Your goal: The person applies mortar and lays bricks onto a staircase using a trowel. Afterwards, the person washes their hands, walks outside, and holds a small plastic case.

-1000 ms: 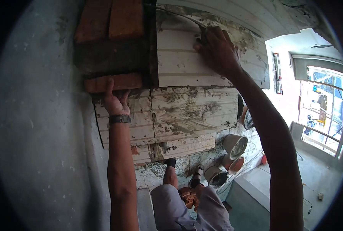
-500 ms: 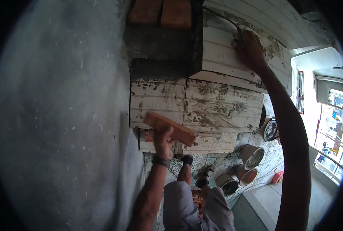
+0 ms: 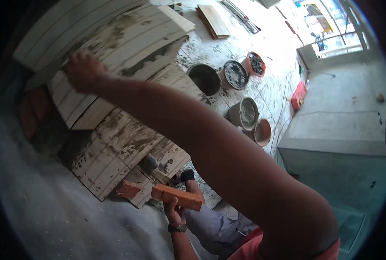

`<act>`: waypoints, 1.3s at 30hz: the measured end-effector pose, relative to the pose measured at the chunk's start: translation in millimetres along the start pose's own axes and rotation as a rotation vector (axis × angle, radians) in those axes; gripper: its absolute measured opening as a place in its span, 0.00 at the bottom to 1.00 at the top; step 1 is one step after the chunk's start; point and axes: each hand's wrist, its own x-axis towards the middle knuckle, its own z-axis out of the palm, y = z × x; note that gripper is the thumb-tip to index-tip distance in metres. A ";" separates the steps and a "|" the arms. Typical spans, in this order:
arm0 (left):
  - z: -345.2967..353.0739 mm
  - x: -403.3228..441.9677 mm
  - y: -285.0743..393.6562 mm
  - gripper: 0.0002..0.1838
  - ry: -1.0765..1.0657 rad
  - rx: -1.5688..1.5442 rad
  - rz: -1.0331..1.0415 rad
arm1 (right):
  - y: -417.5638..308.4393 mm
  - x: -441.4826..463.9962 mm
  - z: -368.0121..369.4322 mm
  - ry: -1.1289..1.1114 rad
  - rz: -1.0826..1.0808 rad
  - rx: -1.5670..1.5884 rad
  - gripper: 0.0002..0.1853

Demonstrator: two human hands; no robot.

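Left hand (image 3: 174, 213), partly hidden behind the brick (image 3: 180, 197) it grips, right hand (image 3: 83, 73) blurred (cannot tell its grip)

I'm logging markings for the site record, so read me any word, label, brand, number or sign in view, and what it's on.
No text can be read anywhere.
Brick in the left hand: no readable stamp on the faces that show.
Dark wrist strap: too small to tell any marking.
Red object on the floor: too blurred to tell.
Window: too bright and blurred beyond it to read any sign.
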 end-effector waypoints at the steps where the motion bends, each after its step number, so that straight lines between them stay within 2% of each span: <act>1: -5.6 -5.6 -2.5 0.35 -0.001 0.027 -0.004 | -5.6 -13.5 -20.3 0.016 -0.032 0.001 0.21; 4: -9.4 -14.6 -10.9 0.37 -0.078 0.080 -0.026 | -0.1 -73.1 -70.2 0.077 0.000 0.249 0.18; 6: -0.4 -18.4 -19.4 0.38 -0.009 0.094 -0.087 | 15.9 -130.8 -105.0 0.112 0.073 0.433 0.18; 7: 26.8 -26.2 -16.9 0.37 0.048 0.117 -0.100 | 27.9 -164.0 -121.9 0.101 0.122 0.524 0.18; 8: 35.9 -26.7 -21.6 0.37 0.044 0.149 -0.110 | 40.0 -199.4 -132.0 0.074 0.209 0.582 0.17; 10: 53.3 -18.7 -32.0 0.39 -0.095 0.141 -0.105 | 71.9 -275.5 -143.9 0.054 0.369 0.659 0.17; 13: 89.8 -8.1 -54.4 0.37 -0.070 0.201 -0.206 | 125.3 -401.4 -160.5 0.112 0.623 0.679 0.16; 15: 135.0 -1.1 -76.3 0.37 -0.048 0.337 -0.192 | 160.1 -487.2 -169.4 0.059 0.851 0.584 0.16; 17: 176.4 9.8 -108.7 0.35 -0.042 0.458 -0.174 | 188.5 -558.9 -189.3 -0.009 1.111 0.550 0.18; 18: 194.6 18.5 -122.8 0.35 -0.047 0.505 -0.189 | 199.0 -592.1 -193.4 0.024 1.149 0.562 0.18; 20: 230.7 41.1 -156.1 0.36 -0.211 0.539 -0.489 | 219.2 -653.1 -203.7 0.079 1.392 0.629 0.20; 21: 227.2 57.3 -180.4 0.35 -0.147 0.585 -0.474 | 225.6 -678.4 -214.9 0.115 1.424 0.648 0.20; 22: 236.1 72.4 -201.3 0.35 -0.145 0.633 -0.482 | 232.6 -701.9 -225.3 0.124 1.559 0.669 0.20; 23: 248.2 87.9 -224.0 0.34 -0.188 0.700 -0.572 | 240.5 -726.5 -234.9 0.130 1.690 0.689 0.21; 24: 263.3 98.0 -245.3 0.32 -0.223 0.763 -0.663 | 245.6 -752.1 -243.2 0.158 1.713 0.711 0.21; 25: 292.6 101.7 -265.4 0.30 -0.196 0.866 -0.736 | 247.8 -776.7 -248.6 0.212 1.821 0.754 0.21; 26: 333.2 100.3 -286.9 0.29 -0.234 1.019 -0.738 | 248.2 -799.8 -250.8 0.270 1.932 0.799 0.21; 27: 366.0 102.6 -312.3 0.29 -0.272 1.172 -0.742 | 246.8 -822.8 -249.1 0.298 1.956 0.829 0.21; 29: 373.8 133.3 -363.9 0.30 -0.295 1.336 -0.742 | 233.1 -863.0 -235.1 0.333 2.164 0.708 0.21; 30: 388.1 142.7 -388.8 0.32 -0.311 1.446 -0.732 | 223.1 -879.4 -222.2 0.353 2.190 0.740 0.21; 31: 403.7 150.8 -415.7 0.33 -0.333 1.551 -0.720 | 211.5 -893.4 -206.1 0.530 2.262 0.812 0.20; 32: 419.5 153.6 -442.2 0.29 -0.358 1.600 -0.711 | 203.4 -903.2 -192.6 0.708 2.318 0.876 0.18; 33: 430.7 159.8 -468.1 0.26 -0.385 1.645 -0.696 | 200.1 -905.9 -184.6 1.021 2.328 1.111 0.15; 34: 429.9 175.0 -492.3 0.27 -0.380 1.676 -0.678 | 201.6 -904.5 -181.9 1.036 2.332 1.131 0.15; 36: 436.9 204.3 -540.1 0.28 -0.411 1.704 -0.637 | 215.0 -896.3 -171.1 1.677 2.366 1.334 0.15; 37: 442.9 215.9 -563.7 0.29 -0.445 1.702 -0.625 | 219.9 -892.3 -156.3 1.828 2.351 1.321 0.17; 38: 420.2 253.7 -585.7 0.31 -0.495 1.702 -0.540 | 225.5 -886.3 -146.2 1.849 2.354 1.340 0.17; 39: 397.9 293.7 -608.9 0.33 -0.555 1.696 -0.458 | 233.8 -880.5 -140.0 2.058 2.296 1.393 0.15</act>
